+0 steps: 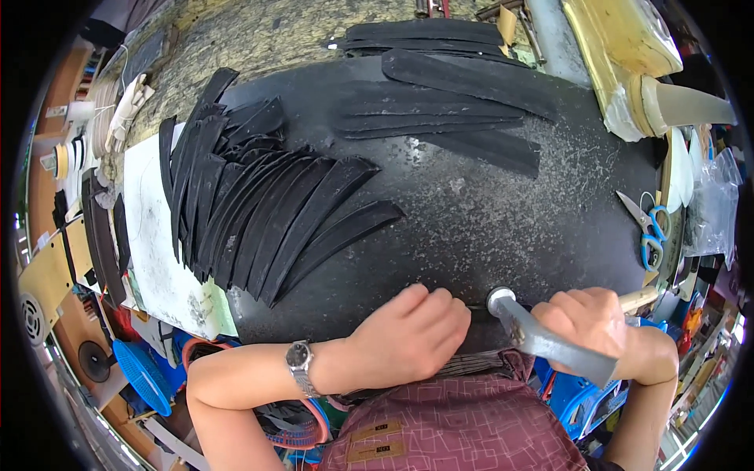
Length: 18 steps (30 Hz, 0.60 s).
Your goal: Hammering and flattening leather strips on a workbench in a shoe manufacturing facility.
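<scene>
At nine o'clock I count one heap of black strips on the counter. At six, the left hand curls fist-like; I cannot tell what it holds. At five, one hammer fills the right hand; at three, one pair of scissors.

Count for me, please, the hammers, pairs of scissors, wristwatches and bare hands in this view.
Hammer: 1
Scissors: 1
Wristwatch: 1
Left hand and right hand: 2
Total: 5
</scene>
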Each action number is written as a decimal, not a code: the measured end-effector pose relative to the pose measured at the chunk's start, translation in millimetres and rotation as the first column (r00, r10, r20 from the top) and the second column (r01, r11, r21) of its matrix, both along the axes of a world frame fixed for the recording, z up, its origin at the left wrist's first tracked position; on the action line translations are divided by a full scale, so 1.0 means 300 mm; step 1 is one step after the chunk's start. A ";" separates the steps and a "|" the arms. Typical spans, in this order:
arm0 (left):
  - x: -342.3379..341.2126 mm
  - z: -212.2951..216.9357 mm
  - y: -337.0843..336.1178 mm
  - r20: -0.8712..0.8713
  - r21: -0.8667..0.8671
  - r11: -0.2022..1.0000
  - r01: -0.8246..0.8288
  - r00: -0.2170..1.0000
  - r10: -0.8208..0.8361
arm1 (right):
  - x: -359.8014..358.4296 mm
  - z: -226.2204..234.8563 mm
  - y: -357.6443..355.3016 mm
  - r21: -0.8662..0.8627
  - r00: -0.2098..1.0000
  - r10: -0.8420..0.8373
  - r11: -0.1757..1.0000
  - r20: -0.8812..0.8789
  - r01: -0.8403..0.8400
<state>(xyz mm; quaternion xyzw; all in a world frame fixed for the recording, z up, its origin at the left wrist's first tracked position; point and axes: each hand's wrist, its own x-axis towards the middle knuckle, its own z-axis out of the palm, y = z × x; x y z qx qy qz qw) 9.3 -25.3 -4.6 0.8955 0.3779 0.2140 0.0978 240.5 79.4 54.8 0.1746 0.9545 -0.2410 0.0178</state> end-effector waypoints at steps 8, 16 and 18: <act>-0.025 -0.003 -0.051 -0.010 0.048 0.996 -0.080 0.997 0.081 | -0.062 0.010 -0.005 -0.021 1.000 0.004 1.000 0.004 -0.004; -0.074 0.017 -0.085 -0.082 0.013 0.996 -0.085 0.993 0.086 | -0.131 0.011 -0.012 -0.034 1.000 -0.004 0.999 0.002 0.004; -0.094 0.009 -0.090 0.076 -0.086 0.982 -0.171 0.981 0.177 | -0.148 0.012 -0.022 -0.036 1.000 -0.003 0.999 0.000 0.003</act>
